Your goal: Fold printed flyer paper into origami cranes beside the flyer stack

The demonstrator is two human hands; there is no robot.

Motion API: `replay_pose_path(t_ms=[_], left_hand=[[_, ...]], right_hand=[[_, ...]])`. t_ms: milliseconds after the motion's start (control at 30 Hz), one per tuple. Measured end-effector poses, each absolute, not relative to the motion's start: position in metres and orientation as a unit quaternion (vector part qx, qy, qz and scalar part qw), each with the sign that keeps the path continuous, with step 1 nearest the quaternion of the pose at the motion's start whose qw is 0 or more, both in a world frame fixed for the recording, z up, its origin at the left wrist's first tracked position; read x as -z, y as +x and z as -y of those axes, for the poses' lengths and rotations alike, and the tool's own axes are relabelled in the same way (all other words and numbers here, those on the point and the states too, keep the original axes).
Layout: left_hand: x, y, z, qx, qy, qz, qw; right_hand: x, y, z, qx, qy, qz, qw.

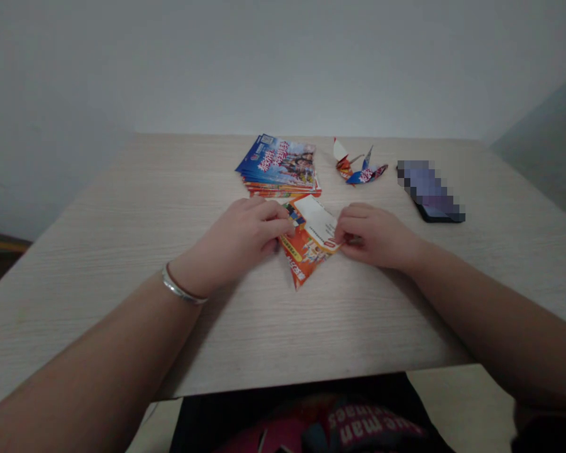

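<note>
Between my hands is a folded sheet of printed paper (306,242), mostly orange with a white panel, one corner pointing toward me. My left hand (245,233) pinches its left edge, fingers closed. On the opposite side, my right hand (372,233) grips the right corner between thumb and fingers. The fingertips cover parts of both edges. Just beyond the paper lies a fanned stack of blue and orange printed sheets (283,163).
Two folded paper cranes (361,173) stand behind my right hand. A dark phone (431,192), its screen blurred out, lies at the right. The pale wooden table (122,207) meets a wall at the back, and its front edge is near my lap.
</note>
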State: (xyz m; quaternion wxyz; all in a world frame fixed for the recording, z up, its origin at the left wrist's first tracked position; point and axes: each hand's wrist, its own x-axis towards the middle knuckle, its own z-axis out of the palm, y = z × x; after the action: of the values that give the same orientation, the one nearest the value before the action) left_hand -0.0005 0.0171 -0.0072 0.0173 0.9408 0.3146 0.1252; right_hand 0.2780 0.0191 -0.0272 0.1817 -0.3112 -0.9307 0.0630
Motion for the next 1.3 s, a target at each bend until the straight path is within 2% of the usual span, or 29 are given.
replay_pose_path(t_ms=[133,333,533,867,1100,1300], left_hand=[[0.009,-0.005,-0.018,-0.06,0.958,-0.28,0.01],[0.0,-0.003,-0.011,-0.027,0.955,-0.294,-0.02],[0.0,-0.003,-0.014,-0.018,0.936,-0.343,-0.082],[0.014,-0.009,-0.024,-0.059,0.944,-0.323,-0.031],[0.016,-0.008,-0.02,-0.026,0.955,-0.291,0.054],[0.015,-0.006,-0.018,-0.033,0.945,-0.315,0.078]], right_hand=[[0.026,0.281,-0.018,-0.109,-0.296,0.941,0.128],[0.026,0.283,-0.019,-0.099,-0.271,0.943,0.166],[0.031,0.286,-0.023,-0.047,-0.321,0.932,0.159],[0.023,0.284,-0.017,0.027,-0.309,0.948,0.077],[0.021,0.282,-0.014,0.069,-0.322,0.942,0.059],[0.02,0.277,-0.012,0.068,-0.323,0.943,0.045]])
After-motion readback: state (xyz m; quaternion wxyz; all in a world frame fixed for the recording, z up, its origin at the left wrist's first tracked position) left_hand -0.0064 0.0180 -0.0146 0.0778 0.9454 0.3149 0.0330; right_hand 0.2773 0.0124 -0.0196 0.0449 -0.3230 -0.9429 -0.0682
